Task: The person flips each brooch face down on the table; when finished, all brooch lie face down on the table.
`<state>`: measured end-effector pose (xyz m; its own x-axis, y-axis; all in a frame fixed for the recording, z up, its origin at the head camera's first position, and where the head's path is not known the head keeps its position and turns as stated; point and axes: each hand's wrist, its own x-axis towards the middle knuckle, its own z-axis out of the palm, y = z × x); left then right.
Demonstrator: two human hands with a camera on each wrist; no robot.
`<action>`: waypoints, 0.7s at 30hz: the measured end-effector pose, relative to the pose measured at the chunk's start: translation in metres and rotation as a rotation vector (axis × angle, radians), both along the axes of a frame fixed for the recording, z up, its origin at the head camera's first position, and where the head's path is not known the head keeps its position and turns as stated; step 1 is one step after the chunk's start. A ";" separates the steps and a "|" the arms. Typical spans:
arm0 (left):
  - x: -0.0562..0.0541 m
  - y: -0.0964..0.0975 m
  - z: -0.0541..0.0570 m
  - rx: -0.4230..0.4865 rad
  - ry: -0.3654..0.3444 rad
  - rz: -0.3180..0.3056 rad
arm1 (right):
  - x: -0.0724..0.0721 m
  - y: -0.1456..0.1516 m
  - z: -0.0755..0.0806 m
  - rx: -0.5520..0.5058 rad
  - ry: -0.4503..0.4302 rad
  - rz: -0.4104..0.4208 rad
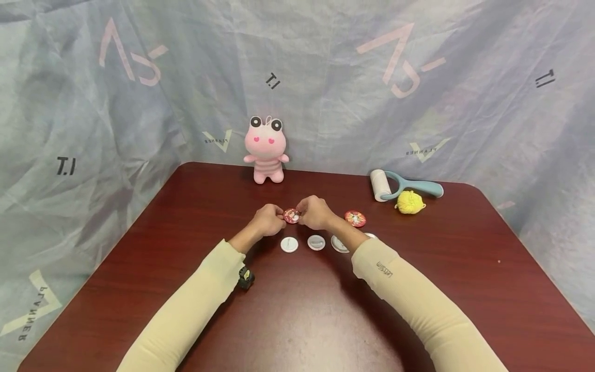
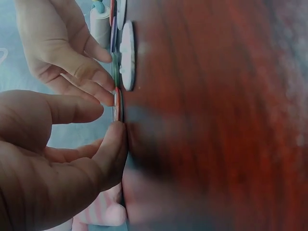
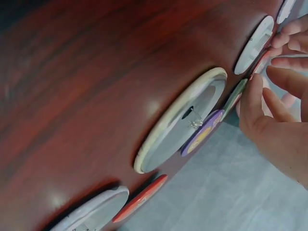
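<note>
A round red pin badge (image 1: pixel 292 216) lies picture side up between the two hands. My left hand (image 1: pixel 269 220) touches its left edge with a fingertip; in the left wrist view the other fingers stand apart from it. At its right edge are the fingertips of my right hand (image 1: pixel 316 213), loosely bent. A green-edged badge (image 3: pixel 235 100) and a purple badge (image 3: pixel 202 134) lie beside the right hand, hidden behind it in the head view. Nearer the person, white-backed badges (image 1: pixel 289 244), (image 1: pixel 316 242) lie pin side up, and a larger badge (image 3: pixel 183 122) is partly covered by the right arm.
Another red badge (image 1: pixel 355 218) lies right of the right hand. A pink plush toy (image 1: pixel 267 150) stands at the back. A lint roller (image 1: pixel 409 186) and a yellow yarn ball (image 1: pixel 410 202) lie at the back right. A black tape measure (image 1: pixel 246 278) sits by the left sleeve.
</note>
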<state>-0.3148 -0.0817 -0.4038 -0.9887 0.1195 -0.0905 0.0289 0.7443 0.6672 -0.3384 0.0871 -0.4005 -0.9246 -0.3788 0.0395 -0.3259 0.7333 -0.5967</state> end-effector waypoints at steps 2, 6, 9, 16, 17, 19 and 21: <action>0.000 0.000 -0.001 0.001 -0.003 -0.004 | 0.000 -0.001 -0.001 0.006 -0.002 0.009; -0.003 -0.003 -0.003 0.011 0.010 0.001 | -0.002 -0.002 -0.003 0.011 -0.002 0.011; -0.007 -0.006 -0.004 0.030 0.022 0.011 | -0.003 -0.002 -0.003 0.005 -0.005 0.007; -0.010 -0.009 -0.006 0.085 0.005 -0.017 | -0.003 -0.002 -0.006 0.009 0.014 0.031; -0.011 -0.009 -0.006 0.092 0.005 -0.019 | -0.003 -0.002 -0.006 0.010 0.018 0.035; -0.011 -0.009 -0.007 0.118 0.000 -0.018 | -0.003 -0.002 -0.007 0.010 0.027 0.041; -0.012 -0.009 -0.007 0.158 -0.011 -0.015 | -0.002 -0.002 -0.007 0.010 0.031 0.039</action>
